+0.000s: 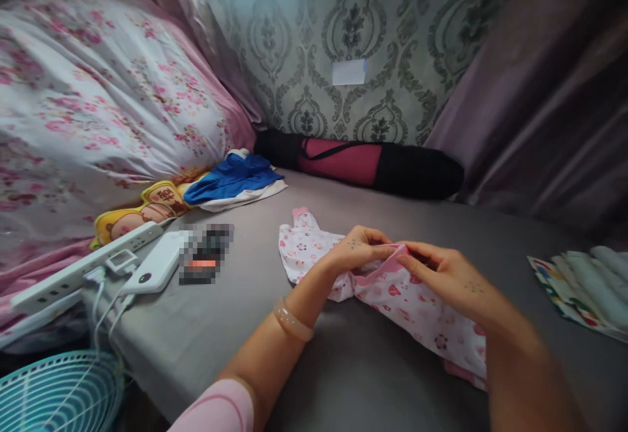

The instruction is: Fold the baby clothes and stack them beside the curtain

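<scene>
A small white baby garment (402,301) with pink and red prints and pink trim stretches across the grey sheet in front of me. My left hand (354,250) is closed on its pink-edged opening, fingers reaching over the band. On the right, my right hand (454,278) pinches the same pink edge between thumb and fingers, close to my left fingertips. One end with a pink cuff lies to the left of my hands; the other drapes under my right wrist. Some fingertips are hidden by the cloth.
At left lie a power strip (88,268), a white power bank (156,263) with cables and a pixelated object (206,254). Blue and white cloth (235,180) and a black and maroon bag (343,162) are farther back. Folded cloths (589,288) lie right; a fan (59,393) stands lower left.
</scene>
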`<state>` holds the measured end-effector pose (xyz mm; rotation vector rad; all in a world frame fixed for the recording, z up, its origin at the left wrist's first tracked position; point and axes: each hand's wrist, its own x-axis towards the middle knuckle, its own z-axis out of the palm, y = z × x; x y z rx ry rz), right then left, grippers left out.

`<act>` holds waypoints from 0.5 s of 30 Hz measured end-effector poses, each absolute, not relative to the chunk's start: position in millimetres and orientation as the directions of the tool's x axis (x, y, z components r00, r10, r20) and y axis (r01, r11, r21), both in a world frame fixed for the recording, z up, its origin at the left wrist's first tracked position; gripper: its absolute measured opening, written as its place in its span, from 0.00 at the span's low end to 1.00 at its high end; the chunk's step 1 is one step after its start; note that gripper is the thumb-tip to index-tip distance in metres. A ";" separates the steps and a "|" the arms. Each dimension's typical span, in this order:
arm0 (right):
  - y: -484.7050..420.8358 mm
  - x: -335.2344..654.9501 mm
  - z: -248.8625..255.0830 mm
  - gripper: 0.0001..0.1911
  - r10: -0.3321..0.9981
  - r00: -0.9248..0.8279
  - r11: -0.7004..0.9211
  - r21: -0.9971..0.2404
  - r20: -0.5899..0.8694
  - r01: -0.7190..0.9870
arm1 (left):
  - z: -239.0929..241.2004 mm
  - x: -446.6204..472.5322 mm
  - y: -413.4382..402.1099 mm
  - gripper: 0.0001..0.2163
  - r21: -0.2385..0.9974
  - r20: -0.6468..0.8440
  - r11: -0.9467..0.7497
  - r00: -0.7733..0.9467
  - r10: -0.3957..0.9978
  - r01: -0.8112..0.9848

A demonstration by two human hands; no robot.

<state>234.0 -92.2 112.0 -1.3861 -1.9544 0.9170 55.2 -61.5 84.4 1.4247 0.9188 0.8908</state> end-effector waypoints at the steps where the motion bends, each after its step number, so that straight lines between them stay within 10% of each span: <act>1: -92.4 233.9 111.8 0.18 0.950 -0.305 0.229 -0.799 0.061 0.556 | 83.7 54.9 -60.7 0.18 0.999 0.007 -0.021 0.408 0.913 0.031; 15: -86.3 236.7 106.3 0.15 0.985 -0.107 0.171 -0.662 0.137 0.730 | 79.6 35.1 -55.6 0.25 1.000 -0.017 0.027 0.532 0.847 -0.011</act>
